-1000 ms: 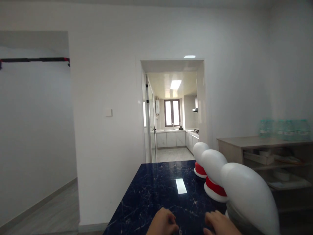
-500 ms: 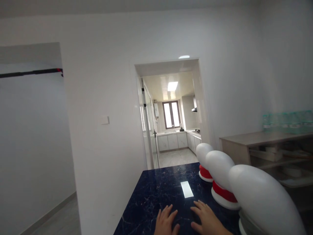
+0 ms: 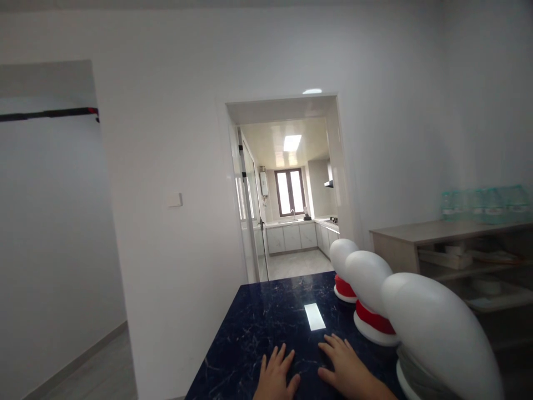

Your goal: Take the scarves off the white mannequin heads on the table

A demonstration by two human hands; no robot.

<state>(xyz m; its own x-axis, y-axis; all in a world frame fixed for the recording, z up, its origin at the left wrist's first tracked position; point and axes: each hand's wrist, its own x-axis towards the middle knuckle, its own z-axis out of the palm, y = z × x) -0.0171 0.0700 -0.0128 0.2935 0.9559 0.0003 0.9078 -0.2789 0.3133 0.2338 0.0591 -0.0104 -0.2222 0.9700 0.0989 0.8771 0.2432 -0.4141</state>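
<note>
— Resting where, and on what?
— Left hand [image 3: 275,378] and right hand [image 3: 345,369], fingers spread, holding nothing, flat on the near dark marble tabletop [image 3: 266,311]. Risk: my right elbow could topple the white domes [image 3: 368,278] at right.

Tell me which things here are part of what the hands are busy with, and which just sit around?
In hand:
left hand and right hand, both flat and open on the dark table
three white domes with red bands: near, middle, far, beside the right hand

Lying about:
shelf
bottles
light switch
</note>
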